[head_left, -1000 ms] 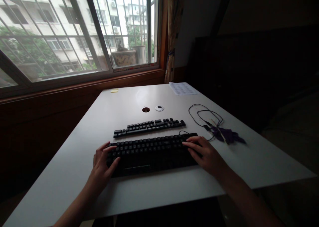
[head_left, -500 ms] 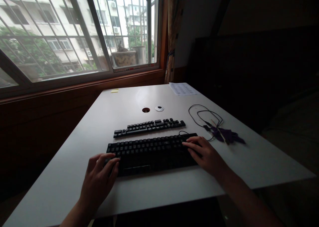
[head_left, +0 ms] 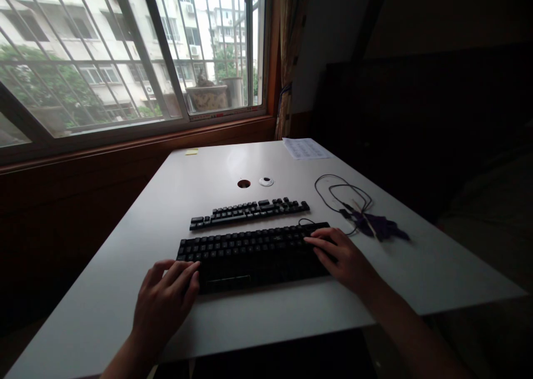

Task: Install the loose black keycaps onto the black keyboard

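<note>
- My left hand [head_left: 162, 298]: fingers bunched at the left end of the black, rectangular plastic keyboard [head_left: 254, 257]; whether pinching anything, I cannot tell.
- Small black plastic keycaps [head_left: 229, 218]: rows behind the keyboard, on the white table [head_left: 258, 319].
- My right hand [head_left: 345, 259]: loosely spread, fingertips on the keyboard's right part.

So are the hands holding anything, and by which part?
The left hand is at the computer keyboard's left end, the right hand at its right side; whether either really grips anything can't be told.
</note>
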Available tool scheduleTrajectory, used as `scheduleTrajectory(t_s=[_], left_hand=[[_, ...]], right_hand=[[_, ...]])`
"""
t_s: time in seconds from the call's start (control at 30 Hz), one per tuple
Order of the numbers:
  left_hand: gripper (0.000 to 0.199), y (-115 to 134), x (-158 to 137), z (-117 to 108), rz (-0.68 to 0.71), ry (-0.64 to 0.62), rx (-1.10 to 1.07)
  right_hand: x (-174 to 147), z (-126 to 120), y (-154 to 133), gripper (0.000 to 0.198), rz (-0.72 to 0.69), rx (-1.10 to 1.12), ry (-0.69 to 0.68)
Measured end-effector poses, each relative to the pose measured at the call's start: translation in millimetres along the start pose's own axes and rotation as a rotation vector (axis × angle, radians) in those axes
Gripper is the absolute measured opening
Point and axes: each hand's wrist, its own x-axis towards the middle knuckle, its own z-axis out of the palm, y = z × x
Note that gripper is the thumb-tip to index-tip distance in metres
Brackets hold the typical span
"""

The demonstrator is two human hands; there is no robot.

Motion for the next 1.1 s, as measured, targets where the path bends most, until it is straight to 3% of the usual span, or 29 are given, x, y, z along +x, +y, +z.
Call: scheduleTrajectory(t_s=[1.1], left_hand=[[0.02,-0.2,2.6,-1.0,0.027,0.024,-0.021]], right_hand=[[-1.3,0.5,0.8,0.04,0.01,0.005,-0.004]])
